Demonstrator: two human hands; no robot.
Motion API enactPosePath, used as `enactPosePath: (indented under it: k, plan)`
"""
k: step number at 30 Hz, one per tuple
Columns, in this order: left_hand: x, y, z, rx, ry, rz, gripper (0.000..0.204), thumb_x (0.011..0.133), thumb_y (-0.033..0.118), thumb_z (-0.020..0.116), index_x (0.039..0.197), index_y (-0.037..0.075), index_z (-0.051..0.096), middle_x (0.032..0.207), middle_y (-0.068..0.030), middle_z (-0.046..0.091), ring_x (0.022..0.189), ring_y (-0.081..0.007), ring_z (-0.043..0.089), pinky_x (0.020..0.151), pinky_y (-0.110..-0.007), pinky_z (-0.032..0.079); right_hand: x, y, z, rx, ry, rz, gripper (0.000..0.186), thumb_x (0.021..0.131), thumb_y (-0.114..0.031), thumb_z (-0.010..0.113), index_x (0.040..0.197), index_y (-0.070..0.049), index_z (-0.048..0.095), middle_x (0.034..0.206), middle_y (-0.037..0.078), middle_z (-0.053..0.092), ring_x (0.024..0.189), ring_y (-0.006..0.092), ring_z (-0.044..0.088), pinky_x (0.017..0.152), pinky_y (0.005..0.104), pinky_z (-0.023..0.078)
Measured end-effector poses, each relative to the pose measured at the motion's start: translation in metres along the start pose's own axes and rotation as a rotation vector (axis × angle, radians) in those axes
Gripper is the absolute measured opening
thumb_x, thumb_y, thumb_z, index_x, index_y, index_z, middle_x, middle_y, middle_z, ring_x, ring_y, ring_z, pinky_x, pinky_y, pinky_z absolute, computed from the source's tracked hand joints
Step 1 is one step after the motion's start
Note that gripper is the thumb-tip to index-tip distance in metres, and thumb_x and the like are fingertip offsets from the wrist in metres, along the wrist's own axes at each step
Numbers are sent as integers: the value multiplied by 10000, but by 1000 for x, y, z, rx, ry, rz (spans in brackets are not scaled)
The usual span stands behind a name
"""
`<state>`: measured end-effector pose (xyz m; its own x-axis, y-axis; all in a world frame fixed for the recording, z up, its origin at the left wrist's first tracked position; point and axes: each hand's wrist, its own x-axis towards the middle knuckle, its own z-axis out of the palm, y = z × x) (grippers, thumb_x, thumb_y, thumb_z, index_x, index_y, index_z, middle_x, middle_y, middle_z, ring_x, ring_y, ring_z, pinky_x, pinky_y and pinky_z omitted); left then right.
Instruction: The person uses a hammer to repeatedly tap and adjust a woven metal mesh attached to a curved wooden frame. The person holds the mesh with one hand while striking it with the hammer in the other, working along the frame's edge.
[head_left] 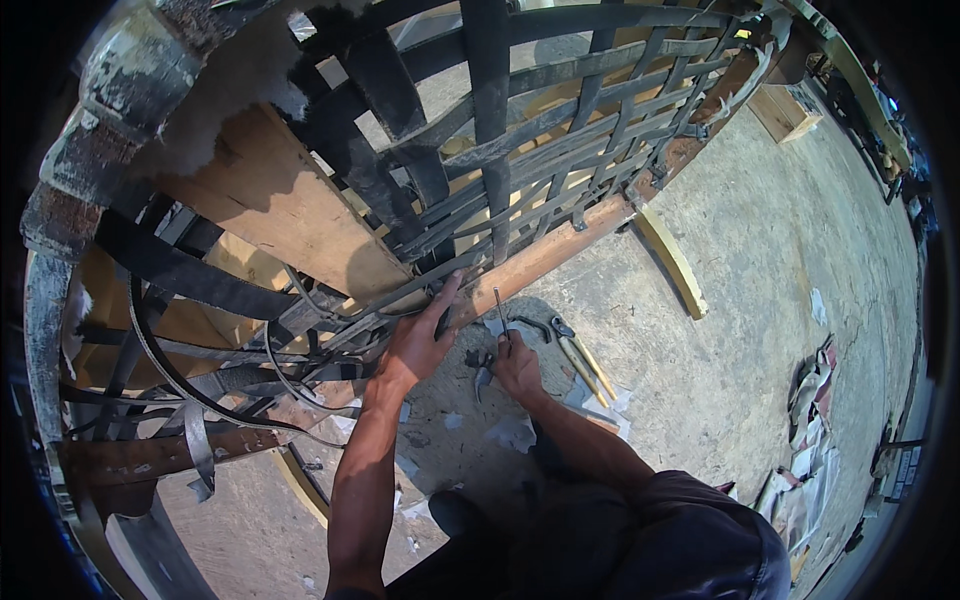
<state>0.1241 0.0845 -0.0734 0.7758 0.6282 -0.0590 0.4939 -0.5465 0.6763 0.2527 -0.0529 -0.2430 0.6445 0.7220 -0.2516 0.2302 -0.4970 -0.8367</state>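
My left hand (412, 350) lies with outstretched fingers against the wooden rail (545, 258) of a large frame. Black woven straps (490, 110) cross this frame, and a dark strap runs beside my left fingers. Closed around a thin metal-shafted tool, my right hand (518, 370) is just below the rail. The tool's shaft (502, 308) points up, its tip at the rail's face; its handle is hidden in my fist. Right of that hand, pincers with yellow handles (582, 362) lie on the floor near a dark curved tool (536, 324).
A wide wooden board (270, 200) slants through the frame. Loose straps (190, 375) hang at the left. A pale yellow leg (668, 262) juts from the rail over the concrete floor (740, 330). Torn scraps (515, 432) lie below my hands, crumpled material (808, 440) at right.
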Motion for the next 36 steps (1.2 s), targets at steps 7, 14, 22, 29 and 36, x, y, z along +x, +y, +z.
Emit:
enactPosePath:
  k: [7, 14, 22, 29, 36]
  plan:
    - [0, -2, 0, 78, 46, 61, 883, 896, 41, 736, 1628, 284, 305, 1344, -125, 684, 1339, -399, 555, 1096, -460, 464, 15, 22, 7, -375, 119, -250, 228, 1065, -311, 466, 1111, -107, 557, 690, 280, 653, 668, 523, 656, 642, 639, 510]
    - [-1, 4, -3, 9, -23, -39, 873, 912, 61, 731, 1631, 296, 294, 1371, -121, 670, 1338, -392, 558, 1095, -466, 469, 12, 32, -11, -297, -7, -206, 269, 1053, -374, 500, 1126, -126, 571, 683, 237, 667, 667, 497, 669, 638, 614, 522]
    - [-4, 5, -5, -3, -51, -80, 859, 925, 57, 720, 1628, 308, 295, 1377, -133, 664, 1327, -415, 560, 1067, -474, 487, -30, 34, -103, -757, 102, -273, 691, 908, -417, 722, 1471, -102, 472, 1272, 222, 606, 1172, 413, 615, 969, 515, 505]
    - [-5, 7, -7, -4, 11, 33, 871, 898, 32, 729, 1621, 288, 318, 1370, -224, 641, 1319, -440, 553, 1050, -489, 495, -8, 77, -149, -659, -216, -51, 718, 860, -279, 748, 1443, -46, 400, 1205, 308, 615, 1119, 495, 638, 966, 552, 519]
    - [-6, -8, 0, -32, 71, 86, 860, 893, 13, 715, 1617, 274, 332, 1407, -245, 607, 1311, -436, 565, 1055, -481, 500, 28, -14, -166, -854, -377, -321, 358, 835, -67, 601, 1168, -31, 475, 1212, 311, 623, 1074, 492, 655, 889, 578, 531]
